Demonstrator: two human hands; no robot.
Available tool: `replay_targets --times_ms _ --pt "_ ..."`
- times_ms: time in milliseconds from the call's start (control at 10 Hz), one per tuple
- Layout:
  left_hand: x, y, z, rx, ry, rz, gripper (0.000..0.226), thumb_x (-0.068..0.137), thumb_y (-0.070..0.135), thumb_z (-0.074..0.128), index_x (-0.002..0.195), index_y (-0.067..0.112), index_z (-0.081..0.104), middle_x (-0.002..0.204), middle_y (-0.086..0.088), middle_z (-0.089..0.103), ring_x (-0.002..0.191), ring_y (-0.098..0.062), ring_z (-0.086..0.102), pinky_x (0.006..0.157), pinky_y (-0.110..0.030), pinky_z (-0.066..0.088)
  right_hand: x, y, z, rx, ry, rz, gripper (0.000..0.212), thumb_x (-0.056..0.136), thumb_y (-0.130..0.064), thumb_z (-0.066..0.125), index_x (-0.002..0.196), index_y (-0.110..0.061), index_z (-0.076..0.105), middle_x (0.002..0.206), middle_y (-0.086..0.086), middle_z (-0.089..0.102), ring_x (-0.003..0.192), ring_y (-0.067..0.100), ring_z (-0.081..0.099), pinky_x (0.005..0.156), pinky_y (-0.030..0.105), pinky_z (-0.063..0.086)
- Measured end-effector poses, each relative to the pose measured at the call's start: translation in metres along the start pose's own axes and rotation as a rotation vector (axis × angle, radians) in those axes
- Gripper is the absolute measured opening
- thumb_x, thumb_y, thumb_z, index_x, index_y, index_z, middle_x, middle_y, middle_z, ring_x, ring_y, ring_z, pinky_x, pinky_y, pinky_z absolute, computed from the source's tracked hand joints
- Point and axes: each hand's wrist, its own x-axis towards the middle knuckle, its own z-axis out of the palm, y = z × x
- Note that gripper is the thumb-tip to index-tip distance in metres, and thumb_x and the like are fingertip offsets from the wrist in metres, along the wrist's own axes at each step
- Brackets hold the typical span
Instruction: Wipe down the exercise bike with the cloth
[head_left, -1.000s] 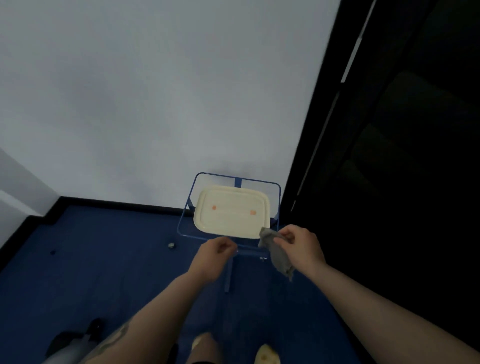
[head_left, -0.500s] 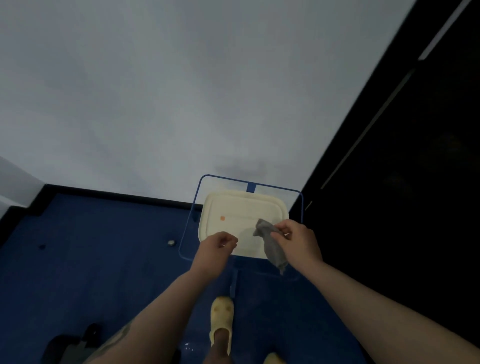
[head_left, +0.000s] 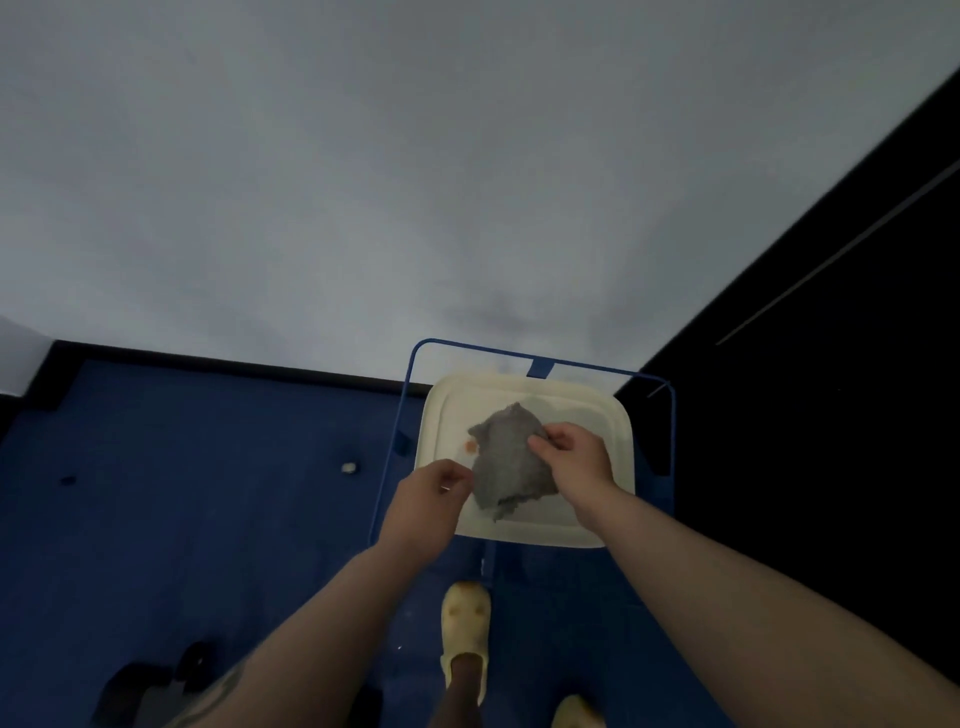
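Since a moment ago the cloth (head_left: 506, 457) has opened from a hanging twist into a spread sheet between my hands, over the tray (head_left: 621, 441). My right hand (head_left: 571, 460) pinches its far edge and my left hand (head_left: 431, 499) pinches the near-left edge. Its long axis runs away from me; I judge I'm still readying it, and next I must turn to the bike, unseen here.
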Motion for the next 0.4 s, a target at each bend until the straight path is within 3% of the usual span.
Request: replay_targets --times_ms 100,200,300,400 --pt "0.009 -0.004 0.002 -0.002 -0.018 -0.011 0.016 0.097 0.027 0.055 0.103 0.022 0.069 0.101 0.006 0.069 0.095 -0.011 0.064 0.076 -0.029 0.051 0.017 0.02 -0.001 -0.08 0.01 0.088 0.016 0.093 -0.015 0.062 0.109 -0.015 0.066 0.108 0.003 0.067 0.098 0.021 0.061 0.09 0.039 0.053" --pt "0.013 -0.005 0.002 -0.013 -0.02 -0.007 0.012 0.096 0.026 0.056 0.096 0.028 0.068 0.1 0.006 0.069 0.094 -0.009 0.064 0.075 -0.028 0.05 0.023 0.029 -0.005 -0.176 -0.015 0.103 0.025 0.093 -0.01 0.057 0.116 -0.015 0.065 0.116 0.005 0.067 0.099 0.021 0.061 0.089 0.036 0.052" --pt "0.008 -0.007 0.002 -0.013 -0.032 -0.006 0.013 0.096 0.026 0.056 0.09 0.033 0.065 0.098 0.008 0.069 0.092 -0.009 0.064 0.071 -0.027 0.049 0.014 0.031 -0.01 -0.309 -0.059 0.071 0.026 0.093 -0.014 0.056 0.119 -0.019 0.06 0.121 0.002 0.063 0.096 0.017 0.057 0.076 0.028 0.047" --pt "0.007 0.009 0.0 -0.007 -0.018 0.011 0.012 0.096 0.025 0.055 0.093 0.03 0.066 0.1 0.007 0.069 0.092 -0.011 0.065 0.076 -0.03 0.052 0.004 0.022 -0.017 -0.32 -0.049 0.022 0.042 0.096 -0.013 0.053 0.137 -0.017 0.05 0.136 0.001 0.055 0.115 0.018 0.055 0.092 0.026 0.044"
